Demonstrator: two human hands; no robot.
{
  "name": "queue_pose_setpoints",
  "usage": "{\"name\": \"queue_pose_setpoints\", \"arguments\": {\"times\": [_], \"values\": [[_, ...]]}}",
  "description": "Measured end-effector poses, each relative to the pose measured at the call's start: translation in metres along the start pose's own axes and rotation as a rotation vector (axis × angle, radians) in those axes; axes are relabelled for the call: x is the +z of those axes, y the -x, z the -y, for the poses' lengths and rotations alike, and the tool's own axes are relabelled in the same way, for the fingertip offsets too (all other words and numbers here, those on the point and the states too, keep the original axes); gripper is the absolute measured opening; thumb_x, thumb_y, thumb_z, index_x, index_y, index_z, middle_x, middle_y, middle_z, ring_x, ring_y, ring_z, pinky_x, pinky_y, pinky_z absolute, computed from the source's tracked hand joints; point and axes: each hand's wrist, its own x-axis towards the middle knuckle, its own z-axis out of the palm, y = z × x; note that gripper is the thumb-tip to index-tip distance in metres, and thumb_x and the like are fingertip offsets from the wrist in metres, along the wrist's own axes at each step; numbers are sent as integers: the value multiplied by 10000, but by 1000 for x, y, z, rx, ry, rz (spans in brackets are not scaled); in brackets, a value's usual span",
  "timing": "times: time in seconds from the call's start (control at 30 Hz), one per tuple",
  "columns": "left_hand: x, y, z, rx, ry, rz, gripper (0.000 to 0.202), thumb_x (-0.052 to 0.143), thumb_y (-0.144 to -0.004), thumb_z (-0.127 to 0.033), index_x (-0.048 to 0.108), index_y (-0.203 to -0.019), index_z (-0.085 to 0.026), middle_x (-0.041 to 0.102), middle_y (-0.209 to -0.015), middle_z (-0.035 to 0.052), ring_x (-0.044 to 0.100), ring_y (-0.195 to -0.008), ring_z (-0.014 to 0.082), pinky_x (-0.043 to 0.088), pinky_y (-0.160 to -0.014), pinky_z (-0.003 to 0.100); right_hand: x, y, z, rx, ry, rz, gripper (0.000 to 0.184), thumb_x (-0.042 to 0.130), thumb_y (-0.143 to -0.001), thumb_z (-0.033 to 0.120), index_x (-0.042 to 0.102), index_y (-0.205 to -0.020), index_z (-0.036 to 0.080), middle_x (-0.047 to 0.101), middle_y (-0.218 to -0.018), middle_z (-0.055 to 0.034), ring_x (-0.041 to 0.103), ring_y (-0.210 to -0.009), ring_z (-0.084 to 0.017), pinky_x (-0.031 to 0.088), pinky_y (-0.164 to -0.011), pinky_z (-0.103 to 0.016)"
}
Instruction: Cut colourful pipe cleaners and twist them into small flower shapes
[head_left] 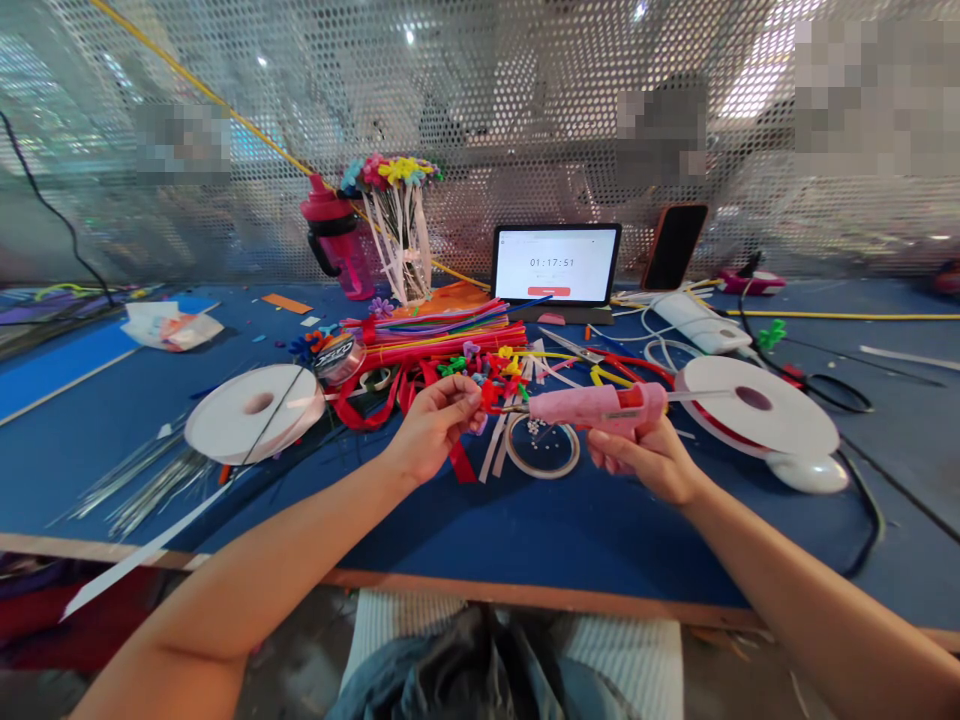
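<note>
**Pink glue gun held up to a small red piece between two bare hands**

The thumb and fingertips (465,395) of the left hand (435,428) are pressed together on a small red craft piece (489,394), too small to make out fully; the fingers of the right hand (626,458) curl closed around the grip of a pink plastic hot glue gun (592,407); its thin metal nozzle (510,408) points to 9 o'clock, just beside the red piece, though I cannot tell whether they touch; both hands hang above the table, near its centre.

Directly below the hands, a clear ring of tape (541,447) lies around scattered tiny beads; at 12 o'clock, a heap of short multicoloured pipe-cleaner pieces (480,372) sits before a bundle of long red, yellow and purple craft sticks (450,335); at 1 o'clock lie red-handled steel scissors (570,346); a wide white ribbon spool (255,413) rests at 9 o'clock, and a white spool wound with red ribbon (754,405) at 3 o'clock.

Farther out, at 12 o'clock, a black-framed tablet (556,264) shows a timer; at 11 o'clock, a pink water bottle (337,240) stands beside a bouquet of colourful craft flowers (397,215); all this sits on a blue wooden-edged table (525,592).
</note>
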Motion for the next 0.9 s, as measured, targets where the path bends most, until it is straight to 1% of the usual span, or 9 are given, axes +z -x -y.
{"name": "queue_pose_setpoints", "arguments": {"times": [0.27, 0.5, 0.7, 0.9], "values": [[0, 0, 0, 3, 18, -3, 174, 708, -692, -174, 569, -791, -138, 539, -621, -29, 533, -556, 57, 424, -527, 161, 0, 0, 4, 19, -1, -19, 348, 641, -712, 477, 586, -630, 143, 568, -477, -25, 497, -392, -105, 393, -359, -207], [-1, -1, 0, 12, 25, 1, 169, 707, -689, -172, 569, -781, -138, 531, -617, -29, 525, -548, 56, 422, -521, 162, 1, -1, 1, 28, -9, -27, 318, 650, -711, 452, 588, -640, 148, 566, -480, -17, 495, -390, -103, 390, -356, -206], [-1, -1, 0, 14, 21, 3, 167, 704, -689, -172, 568, -778, -135, 529, -617, -28, 520, -542, 56, 418, -519, 165, -1, -1, 0, -2, 10, -20, 334, 639, -727, 447, 570, -602, 145, 564, -477, -19, 495, -389, -98, 390, -363, -204], [0, -1, 0, 8, 30, -4, 165, 705, -685, -164, 569, -773, -137, 533, -610, -26, 522, -537, 59, 422, -516, 169, -1, -2, -1, 1, 12, -21, 320, 638, -730, 447, 576, -638, 146, 567, -487, -17, 497, -395, -101, 386, -362, -206]]}}
